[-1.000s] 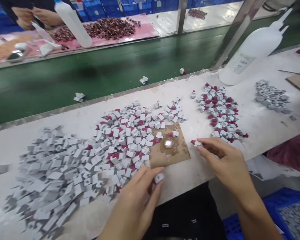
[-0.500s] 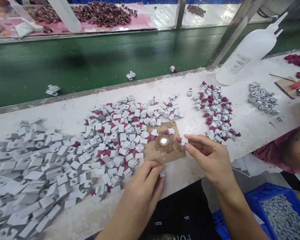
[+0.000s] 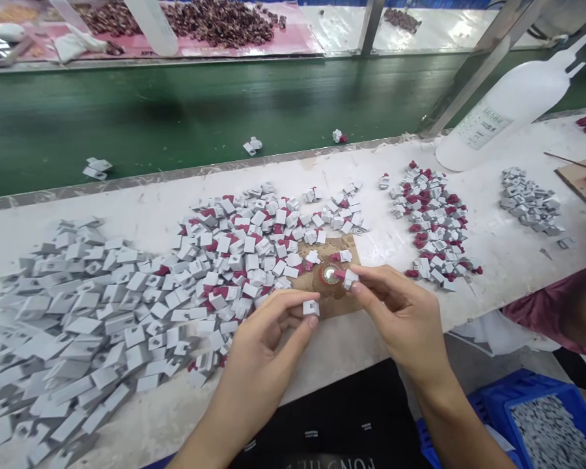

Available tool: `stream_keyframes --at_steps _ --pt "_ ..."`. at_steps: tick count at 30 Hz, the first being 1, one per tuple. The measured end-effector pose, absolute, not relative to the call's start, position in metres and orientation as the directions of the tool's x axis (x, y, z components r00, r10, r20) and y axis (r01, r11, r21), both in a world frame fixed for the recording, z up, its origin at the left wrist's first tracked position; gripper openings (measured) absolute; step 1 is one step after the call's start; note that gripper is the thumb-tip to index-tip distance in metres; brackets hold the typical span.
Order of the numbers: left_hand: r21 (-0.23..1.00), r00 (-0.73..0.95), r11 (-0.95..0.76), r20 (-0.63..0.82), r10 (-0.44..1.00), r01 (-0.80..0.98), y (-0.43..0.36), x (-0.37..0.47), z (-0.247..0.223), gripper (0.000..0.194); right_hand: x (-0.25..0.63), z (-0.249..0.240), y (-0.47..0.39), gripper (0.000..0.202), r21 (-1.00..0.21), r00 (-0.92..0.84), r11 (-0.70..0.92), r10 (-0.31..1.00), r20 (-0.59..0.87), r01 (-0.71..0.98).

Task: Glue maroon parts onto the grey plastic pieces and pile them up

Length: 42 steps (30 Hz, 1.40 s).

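Between the thumb and fingers of my left hand (image 3: 273,352) is a small grey block (image 3: 311,307) with a hole in its face. My right hand (image 3: 400,312) pinches a grey and dark-red piece (image 3: 348,279), its red end pointing left over a small round dish (image 3: 330,273) of clear liquid. That dish sits on a wet brown cardboard square (image 3: 339,306). Two more grey and red pieces lie on the cardboard, one of them a grey-red piece (image 3: 342,256) behind the dish. To the left spreads a heap of joined grey and red pieces (image 3: 244,244), running into plain grey blocks (image 3: 78,319).
A green conveyor belt (image 3: 200,104) with a few grey pieces runs behind the table. At right stand a white squeeze bottle (image 3: 508,111), a grey-red pile (image 3: 430,221) and a grey pile (image 3: 532,202). A blue crate (image 3: 498,397) is below. Another person's sleeve (image 3: 557,306) shows at right.
My left hand has lifted off the table edge and turned, bringing the grey block into clear view. My right hand has moved the grey and red piece left to the dish.
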State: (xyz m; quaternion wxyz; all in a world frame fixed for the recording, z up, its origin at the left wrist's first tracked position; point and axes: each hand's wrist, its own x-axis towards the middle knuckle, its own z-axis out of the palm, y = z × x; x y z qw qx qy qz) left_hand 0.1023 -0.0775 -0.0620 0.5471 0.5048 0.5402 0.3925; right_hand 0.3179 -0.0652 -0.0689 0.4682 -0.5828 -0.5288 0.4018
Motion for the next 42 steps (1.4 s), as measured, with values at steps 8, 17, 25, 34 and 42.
stream_keyframes --at_steps 8,17,25,34,42 --pt "0.978 0.079 0.189 -0.196 0.977 0.088 -0.069 0.102 -0.064 0.021 0.313 -0.067 -0.063 0.022 -0.937 0.105 0.053 0.99 0.095 0.345" --pt "0.961 0.175 0.268 -0.253 0.952 -0.069 -0.053 0.113 -0.055 0.018 0.314 -0.052 -0.068 0.024 -0.998 0.038 -0.024 0.999 -0.026 -0.056" --pt "0.96 0.214 0.262 -0.237 0.948 -0.099 -0.052 0.119 -0.057 0.016 0.313 -0.058 -0.067 0.022 -0.994 0.009 -0.031 0.999 -0.032 -0.101" --pt "0.994 0.255 0.106 -0.104 0.961 0.005 -0.053 0.117 -0.052 0.016 0.318 -0.047 -0.07 0.027 -0.997 -0.058 0.023 0.998 0.019 0.068" --pt "0.985 0.254 -0.068 0.025 0.967 0.16 -0.048 0.094 -0.028 0.017 0.31 -0.028 -0.048 0.024 -0.998 -0.18 0.013 0.983 0.025 -0.068"
